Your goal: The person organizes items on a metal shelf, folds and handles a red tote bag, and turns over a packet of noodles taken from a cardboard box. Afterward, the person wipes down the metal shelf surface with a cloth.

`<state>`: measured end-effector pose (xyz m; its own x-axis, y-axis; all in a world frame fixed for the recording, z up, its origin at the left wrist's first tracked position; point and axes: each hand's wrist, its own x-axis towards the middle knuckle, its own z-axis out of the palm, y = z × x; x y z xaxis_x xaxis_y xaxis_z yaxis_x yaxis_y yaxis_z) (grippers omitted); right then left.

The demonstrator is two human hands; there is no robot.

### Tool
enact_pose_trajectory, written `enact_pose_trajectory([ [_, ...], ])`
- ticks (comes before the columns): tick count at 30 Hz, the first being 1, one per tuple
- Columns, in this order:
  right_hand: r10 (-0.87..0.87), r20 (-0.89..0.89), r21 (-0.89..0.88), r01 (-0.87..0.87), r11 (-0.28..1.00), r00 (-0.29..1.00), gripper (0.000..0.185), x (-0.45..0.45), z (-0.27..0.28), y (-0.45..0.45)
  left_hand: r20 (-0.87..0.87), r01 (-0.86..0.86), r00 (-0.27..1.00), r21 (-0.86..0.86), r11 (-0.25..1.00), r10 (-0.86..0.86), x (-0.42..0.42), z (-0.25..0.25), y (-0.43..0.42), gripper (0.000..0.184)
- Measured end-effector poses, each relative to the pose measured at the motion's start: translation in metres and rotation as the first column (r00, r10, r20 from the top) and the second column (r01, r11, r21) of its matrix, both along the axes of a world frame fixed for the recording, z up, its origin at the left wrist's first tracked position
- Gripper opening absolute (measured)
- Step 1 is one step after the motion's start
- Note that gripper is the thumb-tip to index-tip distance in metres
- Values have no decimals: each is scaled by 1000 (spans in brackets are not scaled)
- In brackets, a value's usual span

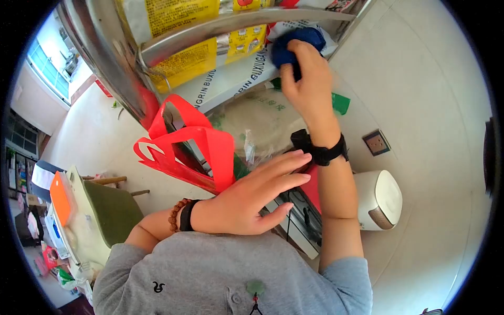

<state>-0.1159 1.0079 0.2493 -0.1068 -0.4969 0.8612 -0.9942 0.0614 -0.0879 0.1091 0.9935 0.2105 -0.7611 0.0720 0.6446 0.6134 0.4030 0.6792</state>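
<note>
Presently gripping blue bundle [282,52] in right hand [311,81], near metal rail [210,30] and white packaging [223,84]; left hand [244,202] spread, apparently unladen. Could snag bundle on rail if pulled carelessly.

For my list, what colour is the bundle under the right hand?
Dark blue: the bundle under the right hand shows best in the head view.
</note>
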Motion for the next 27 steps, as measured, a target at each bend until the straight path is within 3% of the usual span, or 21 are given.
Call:
enact_pose_trajectory([
  [13, 107, -1, -10, -107, 994, 994, 37, 104, -2, -2, -53, 69, 996, 77, 995, -65, 12, 2, -9, 45],
  [17, 319, -66, -17, -321, 947, 945, 34, 117, -8, -7, -150, 154, 978, 28, 988, -148, 12, -4, -12, 40],
  [20, 467, 93, -54, -464, 884, 879, 33, 118, -9, -10, -190, 244, 951, -18, 970, -243, 16, -5, -14, 38],
  [21, 464, 158, 32, -474, 880, 872, 31, 116, -1, 0, -231, 269, 935, -30, 963, -268, 17, -6, -15, 37],
  [24, 570, 560, -177, -584, 792, 602, 24, 104, -14, 17, -260, 343, 900, -72, 937, -349, 21, -8, -20, 36],
  [26, 535, 760, -392, -397, 830, 369, 31, 102, -6, 40, -283, 345, 892, -77, 935, -352, 25, -4, -23, 30],
  [27, 608, 703, -536, -286, 794, 370, 32, 100, -4, 48, -295, 346, 888, -79, 935, -353, 27, -3, -25, 28],
])
